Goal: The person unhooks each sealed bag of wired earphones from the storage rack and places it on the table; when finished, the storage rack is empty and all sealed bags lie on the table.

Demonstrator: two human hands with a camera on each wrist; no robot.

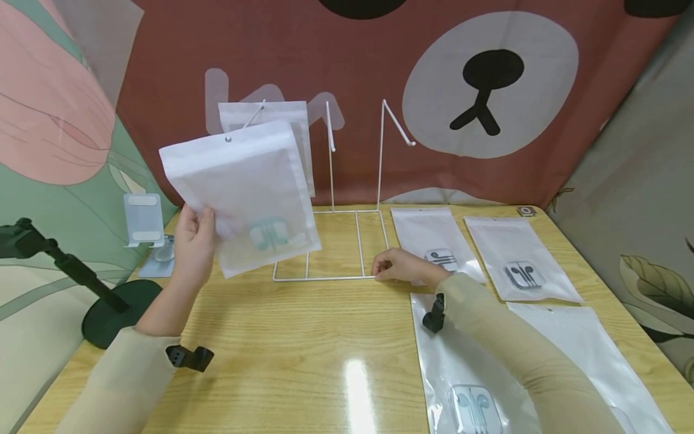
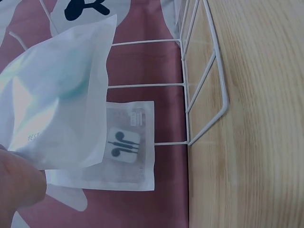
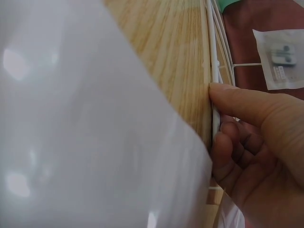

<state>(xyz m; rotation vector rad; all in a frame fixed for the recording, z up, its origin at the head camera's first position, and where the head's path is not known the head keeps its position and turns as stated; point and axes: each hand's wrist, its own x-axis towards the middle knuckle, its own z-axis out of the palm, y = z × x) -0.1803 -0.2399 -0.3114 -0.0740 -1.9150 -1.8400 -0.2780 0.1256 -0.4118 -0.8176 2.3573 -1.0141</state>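
My left hand holds a white plastic zip bag by its left edge, thumb in front. Through the bag shows a pale green earphone case. The bag is raised and tilted before the left hook of a white wire rack; whether the hook passes through its hole I cannot tell. Behind it, another bag with dark earphones hangs on the rack. My right hand pinches the front wire of the rack's base, thumb on one side and curled fingers on the other.
Two smaller earphone bags lie to the right of the rack. Larger bags lie nearer, under my right forearm. A phone stand and a black round-based stand are at the left.
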